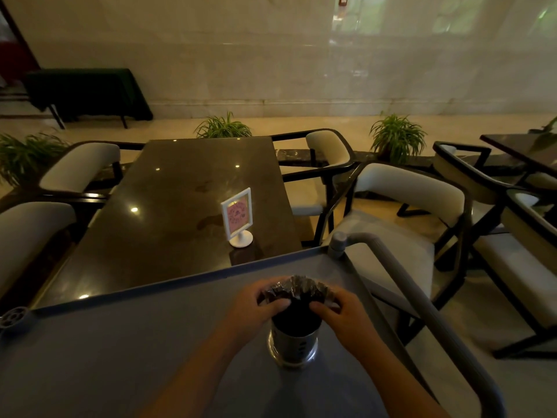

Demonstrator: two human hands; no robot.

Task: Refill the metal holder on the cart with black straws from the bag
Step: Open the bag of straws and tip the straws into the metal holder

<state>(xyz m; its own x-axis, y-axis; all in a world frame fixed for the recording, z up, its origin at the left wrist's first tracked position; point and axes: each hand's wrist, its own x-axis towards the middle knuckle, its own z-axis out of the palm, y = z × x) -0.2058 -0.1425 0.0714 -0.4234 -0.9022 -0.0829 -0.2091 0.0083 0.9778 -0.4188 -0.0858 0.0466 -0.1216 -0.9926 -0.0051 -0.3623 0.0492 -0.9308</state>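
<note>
While both hands (259,303) clasp the bag (297,289), grey cart (120,342), dim marble-walled dining room.

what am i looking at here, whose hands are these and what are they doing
One picture, taken by a camera worn on a person's head, looking down at their own bare hands. There is no machine. The left hand and right hand both grip a crinkled bag of black straws, held over the mouth of a metal holder. The holder stands on a grey cart. Beyond it is a dark table with a small sign, and chairs around.
</note>
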